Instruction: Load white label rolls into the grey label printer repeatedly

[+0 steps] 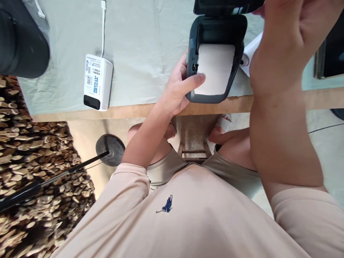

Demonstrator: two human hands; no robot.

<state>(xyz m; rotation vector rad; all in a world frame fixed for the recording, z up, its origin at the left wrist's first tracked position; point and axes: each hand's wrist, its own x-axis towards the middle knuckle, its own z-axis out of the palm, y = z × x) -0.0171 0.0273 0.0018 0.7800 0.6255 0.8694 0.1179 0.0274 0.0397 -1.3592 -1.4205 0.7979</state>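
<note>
A dark handheld label printer (192,71) is at the table's front edge, with its lid (228,8) swung up and away at the top of the view. Inside its open bay lies white paper (215,68), probably a roll. My left hand (178,86) is closed around the printer's left side, thumb over the rim onto the paper. At the top right, my right hand (285,21) is at the lid's right edge, a fingertip showing beside it; most of its fingers are hidden or cut off. A white rolled or tube-like object (252,52) lies behind my right forearm, partly covered.
A white power bank (98,82) with a white cable (103,32) lies left on the cloth-covered table (145,46). A dark cylindrical object (24,43) stands at the far left, a dark screen-like object (331,53) at right. Below are a stand base (110,149) and stacked firewood (34,154).
</note>
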